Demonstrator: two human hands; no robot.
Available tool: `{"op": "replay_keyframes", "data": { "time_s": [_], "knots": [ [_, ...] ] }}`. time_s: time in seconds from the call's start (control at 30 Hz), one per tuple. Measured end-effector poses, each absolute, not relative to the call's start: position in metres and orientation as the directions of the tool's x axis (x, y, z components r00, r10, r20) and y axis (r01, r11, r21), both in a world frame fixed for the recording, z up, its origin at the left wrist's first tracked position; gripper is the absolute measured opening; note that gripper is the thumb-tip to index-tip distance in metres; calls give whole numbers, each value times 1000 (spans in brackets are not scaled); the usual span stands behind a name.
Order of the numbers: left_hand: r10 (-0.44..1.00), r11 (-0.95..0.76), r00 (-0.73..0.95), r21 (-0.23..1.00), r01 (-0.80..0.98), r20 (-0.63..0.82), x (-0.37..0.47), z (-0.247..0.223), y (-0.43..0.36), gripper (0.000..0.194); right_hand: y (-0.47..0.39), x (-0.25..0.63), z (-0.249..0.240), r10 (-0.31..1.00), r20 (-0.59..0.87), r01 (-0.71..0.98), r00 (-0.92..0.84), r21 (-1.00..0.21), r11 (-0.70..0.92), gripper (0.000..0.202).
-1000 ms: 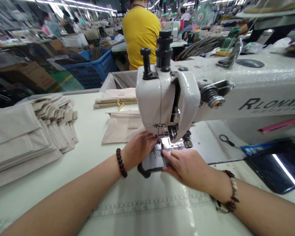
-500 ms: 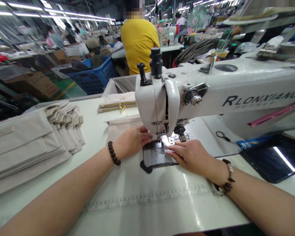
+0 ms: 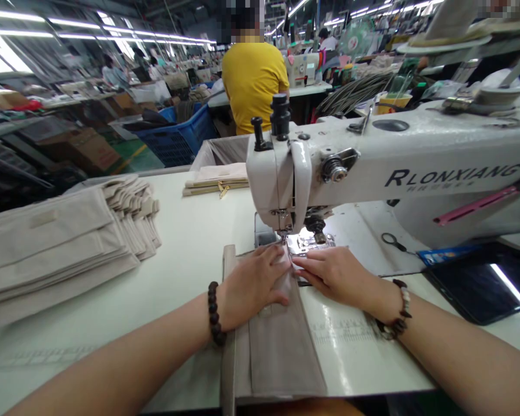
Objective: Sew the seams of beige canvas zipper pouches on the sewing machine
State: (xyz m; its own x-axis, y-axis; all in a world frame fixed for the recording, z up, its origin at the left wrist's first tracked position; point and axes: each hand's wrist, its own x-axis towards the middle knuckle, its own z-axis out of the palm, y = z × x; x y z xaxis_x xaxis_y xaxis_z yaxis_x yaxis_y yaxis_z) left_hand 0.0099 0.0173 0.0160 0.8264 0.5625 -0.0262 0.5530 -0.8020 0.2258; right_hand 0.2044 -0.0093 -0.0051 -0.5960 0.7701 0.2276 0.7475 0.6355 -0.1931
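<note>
A beige fabric panel [image 3: 281,352] lies lengthwise from the presser foot of the white sewing machine [image 3: 281,173] down to the table's front edge. My left hand [image 3: 257,280] rests flat on its upper part, thumb spread and fingertips just before the needle. Along the panel's left side runs a narrow folded strip [image 3: 229,358]. On the right, my right hand [image 3: 344,277] has its fingers stretched out, with the tips at the panel's right edge beside the lit needle area. The fabric's end under the foot is partly hidden by my left fingers.
A stack of beige fabric pieces [image 3: 60,242] lies at the left. Behind the machine head are folded pieces with a gold zipper pull [image 3: 222,188]. A black tablet [image 3: 485,283] and small thread snips [image 3: 393,241] lie at the right. A person in yellow [image 3: 255,81] sits ahead.
The fabric has come from behind and left of the needle to in front of it, towards me. My left hand has moved nearer to me and now lies flat; the right hand has barely moved.
</note>
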Motion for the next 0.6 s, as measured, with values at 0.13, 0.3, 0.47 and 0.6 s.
{"op": "replay_keyframes", "data": {
  "time_s": [0.13,0.3,0.47,0.6],
  "knots": [
    [535,-821,845,230,522,-7,4,11,21,58,-10,204,-6,758,202,736,-621,-181,652,27],
    [540,-826,840,166,539,-46,1,17,15,50,-9,203,2,782,80,768,-618,-151,623,22],
    [413,-888,909,195,416,-60,-3,30,-36,85,-30,204,29,791,-60,792,-609,-98,603,14],
    [398,-901,917,205,383,33,-10,28,-68,49,-70,206,47,749,-134,759,-649,-181,626,16]
  ]
}}
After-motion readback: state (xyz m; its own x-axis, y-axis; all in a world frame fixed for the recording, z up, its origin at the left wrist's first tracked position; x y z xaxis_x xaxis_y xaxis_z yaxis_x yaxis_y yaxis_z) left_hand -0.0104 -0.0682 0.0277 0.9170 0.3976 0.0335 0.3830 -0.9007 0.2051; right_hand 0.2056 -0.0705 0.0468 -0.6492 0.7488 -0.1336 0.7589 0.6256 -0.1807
